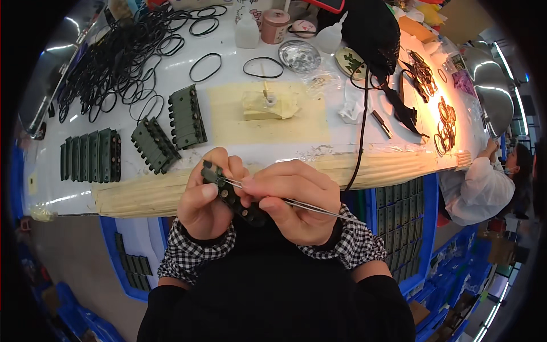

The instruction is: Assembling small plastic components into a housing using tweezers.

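Observation:
My left hand (205,196) is closed around a dark green moulded part (227,194) with small round, wheel-like pieces along its side, held tilted just off the table's front edge. Between the thumb and fingers of my right hand (293,199) is a pair of metal tweezers (325,211). Their tips touch or nearly touch the upper end of the green part; whether they pinch anything is too small to tell. Similar green parts stand on the table in a left row (91,155), a middle group (155,145) and a right group (187,117).
Black rubber bands (128,57) pile up at the far left. A taped block (270,106), white squeeze bottles (247,31), a foil dish (299,55) and a black cable (363,131) lie beyond my hands. Blue trays (371,219) of green parts sit below; another person (481,185) is at right.

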Demonstrator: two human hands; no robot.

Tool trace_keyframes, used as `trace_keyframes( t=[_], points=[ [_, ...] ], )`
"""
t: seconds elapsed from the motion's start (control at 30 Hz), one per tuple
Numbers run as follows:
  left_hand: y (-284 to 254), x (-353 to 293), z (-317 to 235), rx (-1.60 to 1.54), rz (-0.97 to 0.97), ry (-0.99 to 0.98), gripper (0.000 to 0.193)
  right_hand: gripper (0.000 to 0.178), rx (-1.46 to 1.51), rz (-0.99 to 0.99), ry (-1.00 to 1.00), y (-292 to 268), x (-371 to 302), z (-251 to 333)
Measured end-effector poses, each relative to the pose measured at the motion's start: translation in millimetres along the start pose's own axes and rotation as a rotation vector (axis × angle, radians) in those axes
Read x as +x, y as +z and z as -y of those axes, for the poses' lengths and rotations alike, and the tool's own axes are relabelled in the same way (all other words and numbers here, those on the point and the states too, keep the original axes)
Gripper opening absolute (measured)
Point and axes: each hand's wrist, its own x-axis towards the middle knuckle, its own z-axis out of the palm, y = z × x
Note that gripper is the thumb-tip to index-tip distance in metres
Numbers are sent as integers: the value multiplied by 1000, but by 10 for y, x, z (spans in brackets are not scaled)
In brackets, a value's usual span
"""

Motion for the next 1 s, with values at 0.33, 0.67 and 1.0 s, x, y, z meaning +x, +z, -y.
trace_keyframes(
  t=[0.33,0.67,1.0],
  points=[
    [21,-57,6,215,-31,-90,25,26,-728,-699,279,-2560,184,-499],
    [75,9,60,200,35,-145,25,40,-1410,-447,423,-5343,502,-1489],
    [58,-67,57,129,8,-117,23,45,-1429,-185,758,-4700,978,-1877]
  ],
)
